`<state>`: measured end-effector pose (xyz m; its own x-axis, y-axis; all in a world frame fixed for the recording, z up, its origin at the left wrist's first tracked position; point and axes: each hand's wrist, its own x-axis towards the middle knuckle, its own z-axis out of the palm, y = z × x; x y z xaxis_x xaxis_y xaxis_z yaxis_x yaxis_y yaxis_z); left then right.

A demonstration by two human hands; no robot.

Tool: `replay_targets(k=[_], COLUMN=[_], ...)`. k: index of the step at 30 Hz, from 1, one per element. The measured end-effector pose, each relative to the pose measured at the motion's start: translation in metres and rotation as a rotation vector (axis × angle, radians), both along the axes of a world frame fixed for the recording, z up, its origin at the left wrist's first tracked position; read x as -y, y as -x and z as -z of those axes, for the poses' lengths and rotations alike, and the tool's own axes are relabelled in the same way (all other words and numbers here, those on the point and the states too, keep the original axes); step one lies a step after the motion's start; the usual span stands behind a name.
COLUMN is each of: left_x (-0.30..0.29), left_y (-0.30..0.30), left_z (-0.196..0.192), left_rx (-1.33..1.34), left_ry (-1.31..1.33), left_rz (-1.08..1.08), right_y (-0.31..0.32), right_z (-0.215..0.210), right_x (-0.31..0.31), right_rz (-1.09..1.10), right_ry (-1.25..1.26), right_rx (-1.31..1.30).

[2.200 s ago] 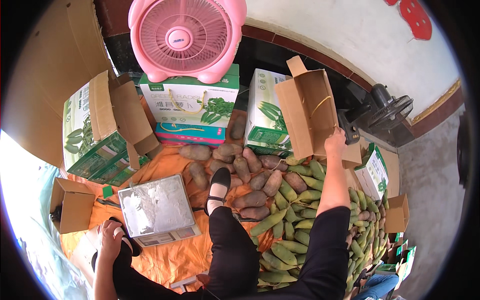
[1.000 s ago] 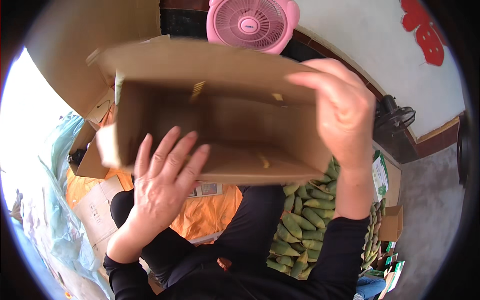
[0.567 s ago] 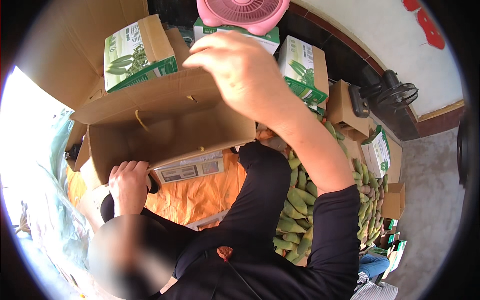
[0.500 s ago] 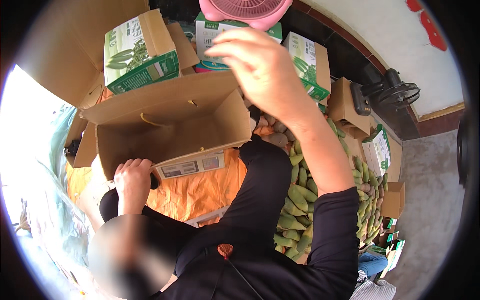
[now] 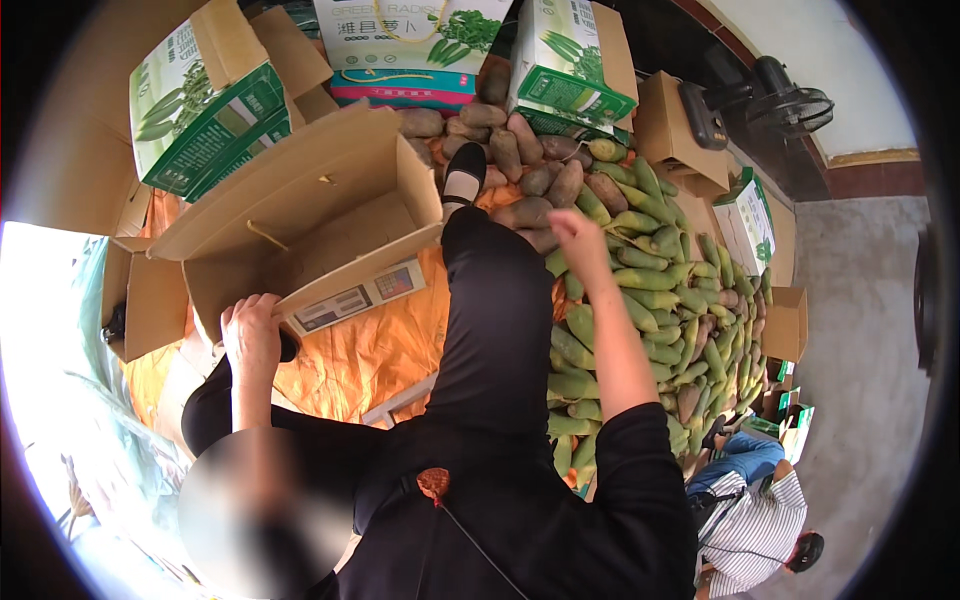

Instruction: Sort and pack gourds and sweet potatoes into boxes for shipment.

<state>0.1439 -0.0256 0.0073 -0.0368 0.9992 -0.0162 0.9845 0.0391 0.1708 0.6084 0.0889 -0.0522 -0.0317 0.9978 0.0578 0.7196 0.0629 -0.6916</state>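
Note:
An open cardboard box stands tilted in front of me on orange sheeting, and no contents show in it. My left hand is closed on the near left edge of this box. Over to the right, my right hand hovers at the edge of a pile of green radishes. Its fingers are loosely bent and partly turned away, and nothing shows in them. Beside that hand lie brownish, soil-dusted roots, next to my black shoe.
Printed green and white cartons stand along the back, one on a teal and pink box. A small black fan sits by an open carton. Another person in a striped shirt is low at the right.
My right hand has dropped from above the box to the radish pile at the right. The view has shifted, showing more of the pile. My left hand stays on the box edge.

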Motion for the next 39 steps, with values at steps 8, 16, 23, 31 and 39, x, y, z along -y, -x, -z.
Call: replay_targets(k=[8, 16, 23, 31, 39], left_x=[0.009, 0.012, 0.006, 0.002, 0.007], left_y=[-0.014, -0.015, -0.020, -0.017, -0.015], left_z=[-0.005, 0.004, 0.009, 0.016, 0.008], left_rx=[-0.083, -0.081, -0.095, -0.047, -0.050], left_ry=[0.047, 0.030, 0.000, -0.042, -0.030], left_rz=[-0.169, -0.231, -0.258, -0.244, -0.268], right_y=[-0.055, -0.057, -0.056, -0.095, -0.090], right_z=[0.146, 0.216, 0.220, 0.247, 0.259], right_x=[0.115, 0.152, 0.110, 0.041, 0.020], right_rz=[0.192, 0.421, 0.627, 0.981, 1.283], right_ry=[0.535, 0.921, 0.653, 0.488, 0.725], right_rx=[0.280, 0.192, 0.083, -0.192, -0.522])
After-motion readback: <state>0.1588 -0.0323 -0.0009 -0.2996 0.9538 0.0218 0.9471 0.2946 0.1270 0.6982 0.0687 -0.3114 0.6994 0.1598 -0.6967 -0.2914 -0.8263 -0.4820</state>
